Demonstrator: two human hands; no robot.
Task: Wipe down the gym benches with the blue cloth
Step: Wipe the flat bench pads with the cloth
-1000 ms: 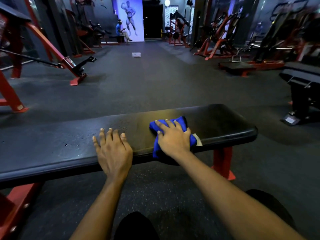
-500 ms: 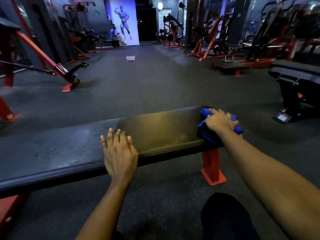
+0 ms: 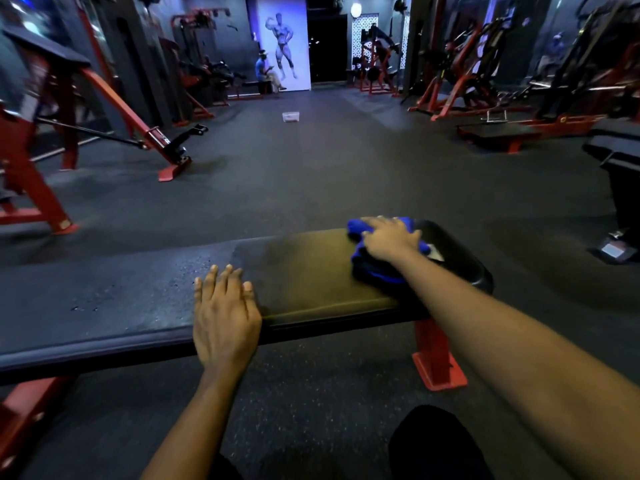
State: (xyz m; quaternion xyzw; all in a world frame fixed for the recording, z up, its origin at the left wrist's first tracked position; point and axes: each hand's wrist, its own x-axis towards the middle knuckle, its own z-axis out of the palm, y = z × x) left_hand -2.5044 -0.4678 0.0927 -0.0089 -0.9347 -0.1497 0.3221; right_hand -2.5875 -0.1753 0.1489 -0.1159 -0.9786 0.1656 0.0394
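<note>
A long black padded gym bench (image 3: 311,271) on red legs runs across in front of me. The blue cloth (image 3: 375,273) lies bunched on the pad near its right end. My right hand (image 3: 389,239) presses down on top of the cloth, fingers stretched out toward the left. My left hand (image 3: 223,313) rests flat on the bench's near edge at the middle, fingers straight, holding nothing. The pad between my hands looks smeared and duller than the speckled stretch to the left.
A red bench leg (image 3: 438,355) stands under the right end. A red machine (image 3: 114,109) is at the left, another black bench (image 3: 620,157) at the right, more machines behind. A small white box (image 3: 291,116) sits on the dark floor; a person sits far back.
My right hand swept the cloth rightward along the pad to the bench's end, then came back a little to the left. My left hand stayed flat on the near edge.
</note>
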